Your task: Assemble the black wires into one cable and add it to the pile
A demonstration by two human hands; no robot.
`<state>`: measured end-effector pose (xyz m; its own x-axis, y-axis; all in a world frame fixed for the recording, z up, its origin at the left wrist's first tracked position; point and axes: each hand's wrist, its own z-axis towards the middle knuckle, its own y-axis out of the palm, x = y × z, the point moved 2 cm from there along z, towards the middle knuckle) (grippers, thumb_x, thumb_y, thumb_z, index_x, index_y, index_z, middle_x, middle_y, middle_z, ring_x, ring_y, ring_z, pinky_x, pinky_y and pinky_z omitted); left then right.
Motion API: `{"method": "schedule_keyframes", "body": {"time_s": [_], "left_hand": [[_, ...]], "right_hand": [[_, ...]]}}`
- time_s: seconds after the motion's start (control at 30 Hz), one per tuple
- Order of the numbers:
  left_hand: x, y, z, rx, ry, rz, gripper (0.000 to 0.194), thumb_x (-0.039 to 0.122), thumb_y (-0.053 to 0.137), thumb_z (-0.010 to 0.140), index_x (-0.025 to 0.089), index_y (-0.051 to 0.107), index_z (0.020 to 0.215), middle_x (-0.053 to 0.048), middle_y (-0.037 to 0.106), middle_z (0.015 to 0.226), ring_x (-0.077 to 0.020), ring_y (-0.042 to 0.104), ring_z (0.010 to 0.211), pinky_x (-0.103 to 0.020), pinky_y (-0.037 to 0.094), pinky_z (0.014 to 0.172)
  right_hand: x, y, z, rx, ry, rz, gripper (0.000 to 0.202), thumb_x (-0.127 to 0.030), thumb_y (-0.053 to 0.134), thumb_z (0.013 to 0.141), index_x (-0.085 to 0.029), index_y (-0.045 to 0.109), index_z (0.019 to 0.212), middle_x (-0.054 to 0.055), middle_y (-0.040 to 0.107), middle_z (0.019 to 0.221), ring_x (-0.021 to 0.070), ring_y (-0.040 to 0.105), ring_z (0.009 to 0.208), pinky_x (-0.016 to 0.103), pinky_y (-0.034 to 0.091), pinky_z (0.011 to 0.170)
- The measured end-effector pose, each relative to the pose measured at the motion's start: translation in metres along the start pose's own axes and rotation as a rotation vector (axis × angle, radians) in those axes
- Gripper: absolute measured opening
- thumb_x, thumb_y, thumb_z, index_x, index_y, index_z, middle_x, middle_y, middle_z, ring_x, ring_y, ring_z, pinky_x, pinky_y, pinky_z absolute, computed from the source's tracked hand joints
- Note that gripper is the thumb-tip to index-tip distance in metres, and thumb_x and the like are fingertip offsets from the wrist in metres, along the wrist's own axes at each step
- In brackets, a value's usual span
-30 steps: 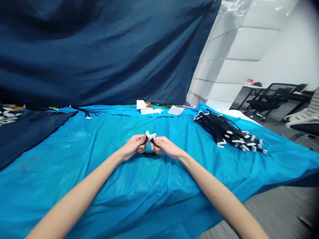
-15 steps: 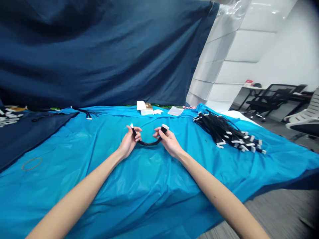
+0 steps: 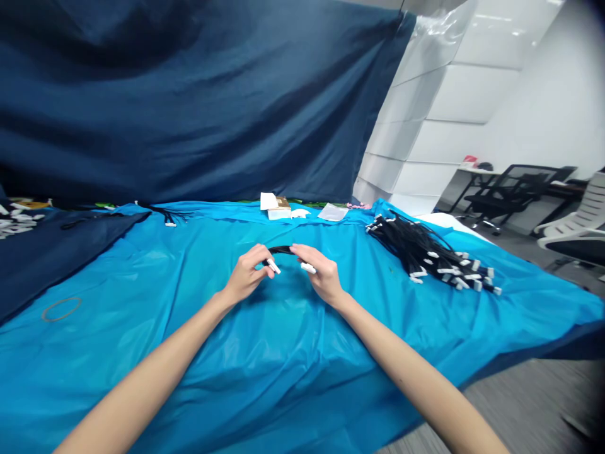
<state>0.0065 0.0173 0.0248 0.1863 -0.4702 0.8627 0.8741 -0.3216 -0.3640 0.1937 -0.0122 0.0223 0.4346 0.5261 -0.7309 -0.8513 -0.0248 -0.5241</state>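
A short black cable (image 3: pixel 282 250) with white connectors at its ends arches between my two hands above the blue cloth. My left hand (image 3: pixel 246 272) is closed round one end, and its white connector (image 3: pixel 273 266) pokes out by the thumb, tilted down to the right. At the other end my right hand (image 3: pixel 323 272) grips the cable, with a second white connector (image 3: pixel 308 268) showing below the fingers. The fingers hide part of the cable at both ends.
A heap of black cables with white connectors (image 3: pixel 425 249) lies on the right of the blue cloth (image 3: pixel 265 372). At the back are a small open box (image 3: pixel 278 207) and a clear bag (image 3: pixel 333 212). A rubber band (image 3: pixel 61 309) and a few dark cables (image 3: pixel 163 213) lie left.
Both hands have turned over, so the connectors that pointed up now point down and inward. The cable's bend has flipped from sagging below the hands to arching between them.
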Motion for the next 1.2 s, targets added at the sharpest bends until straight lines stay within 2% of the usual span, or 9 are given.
{"method": "schedule_keyframes", "body": {"time_s": [0.2, 0.37, 0.47, 0.6, 0.7, 0.8, 0.9, 1.03, 1.2], "left_hand": [[0.0, 0.003, 0.001, 0.032, -0.103, -0.113, 0.048, 0.064, 0.05, 0.065, 0.017, 0.055, 0.062, -0.004, 0.053, 0.065, -0.0172, 0.046, 0.068, -0.032, 0.038, 0.078], [-0.014, 0.002, 0.003, 0.417, -0.455, -0.778, 0.058, 0.073, 0.034, 0.066, 0.017, 0.047, 0.057, -0.005, 0.054, 0.068, -0.0195, 0.055, 0.079, -0.036, 0.041, 0.085], [-0.022, 0.002, 0.002, 0.451, -0.699, -1.124, 0.061, 0.075, 0.026, 0.066, 0.017, 0.041, 0.056, -0.006, 0.058, 0.07, -0.0224, 0.06, 0.085, -0.041, 0.046, 0.082], [-0.027, 0.002, 0.001, 0.399, -0.846, -1.178, 0.036, 0.049, 0.045, 0.08, 0.014, 0.047, 0.071, -0.009, 0.065, 0.082, -0.0238, 0.064, 0.089, -0.04, 0.049, 0.077], [-0.029, 0.002, 0.001, 0.41, -0.913, -1.18, 0.019, 0.028, 0.042, 0.087, 0.011, 0.049, 0.08, -0.013, 0.067, 0.091, -0.0225, 0.066, 0.086, -0.036, 0.051, 0.076], [-0.029, 0.0, 0.001, 0.461, -0.937, -1.162, 0.018, 0.023, 0.041, 0.088, 0.01, 0.05, 0.08, -0.015, 0.067, 0.091, -0.0213, 0.066, 0.085, -0.032, 0.053, 0.075], [-0.027, -0.002, -0.001, 0.373, -0.961, -1.098, 0.011, 0.018, 0.051, 0.083, 0.008, 0.055, 0.084, -0.015, 0.068, 0.089, -0.0198, 0.066, 0.084, -0.031, 0.053, 0.077], [-0.025, 0.0, -0.006, 0.147, -1.024, -1.023, 0.023, 0.021, 0.061, 0.076, 0.009, 0.058, 0.095, -0.016, 0.065, 0.102, -0.0247, 0.064, 0.093, -0.035, 0.052, 0.083], [-0.02, 0.003, -0.005, 0.057, -1.069, -1.001, 0.018, 0.022, 0.058, 0.078, 0.01, 0.058, 0.09, -0.018, 0.065, 0.103, -0.0247, 0.065, 0.089, -0.036, 0.052, 0.081]], "right_hand": [[-0.004, -0.004, 0.001, 0.08, 0.092, 0.01, 0.031, -0.024, 0.039, 0.088, -0.024, 0.057, 0.113, 0.004, 0.058, 0.118, 0.0177, 0.051, 0.113, 0.033, 0.047, 0.092], [0.011, -0.009, 0.006, 0.448, 0.633, 0.373, 0.023, -0.036, 0.052, 0.082, -0.019, 0.057, 0.096, 0.006, 0.068, 0.088, 0.0189, 0.066, 0.078, 0.035, 0.054, 0.075], [0.022, -0.008, 0.007, 0.492, 0.9, 0.697, 0.026, -0.038, 0.059, 0.076, -0.015, 0.055, 0.085, 0.007, 0.068, 0.076, 0.018, 0.066, 0.063, 0.031, 0.055, 0.059], [0.03, -0.011, 0.007, 0.483, 0.968, 0.832, 0.025, -0.036, 0.06, 0.077, -0.013, 0.053, 0.082, 0.008, 0.069, 0.074, 0.0168, 0.067, 0.066, 0.027, 0.055, 0.06], [0.03, -0.013, 0.009, 0.48, 0.993, 0.914, 0.022, -0.034, 0.06, 0.077, -0.014, 0.053, 0.082, 0.007, 0.069, 0.075, 0.0168, 0.067, 0.07, 0.028, 0.055, 0.064], [0.03, -0.016, 0.012, 0.469, 0.994, 0.972, 0.02, -0.032, 0.061, 0.077, -0.013, 0.054, 0.084, 0.009, 0.069, 0.08, 0.0174, 0.067, 0.072, 0.03, 0.056, 0.067], [0.033, -0.023, 0.012, 0.461, 1.016, 1.004, 0.018, -0.027, 0.062, 0.077, -0.011, 0.054, 0.081, 0.012, 0.069, 0.081, 0.019, 0.067, 0.071, 0.031, 0.056, 0.065], [0.046, -0.059, 0.008, 0.564, 1.027, 0.979, 0.011, -0.021, 0.058, 0.08, -0.011, 0.053, 0.077, 0.012, 0.068, 0.079, 0.0187, 0.067, 0.072, 0.033, 0.057, 0.067], [0.072, -0.154, 0.007, 0.902, 0.94, 0.807, 0.01, -0.022, 0.048, 0.086, -0.015, 0.05, 0.079, 0.005, 0.066, 0.075, 0.0145, 0.066, 0.071, 0.034, 0.057, 0.07]]}}
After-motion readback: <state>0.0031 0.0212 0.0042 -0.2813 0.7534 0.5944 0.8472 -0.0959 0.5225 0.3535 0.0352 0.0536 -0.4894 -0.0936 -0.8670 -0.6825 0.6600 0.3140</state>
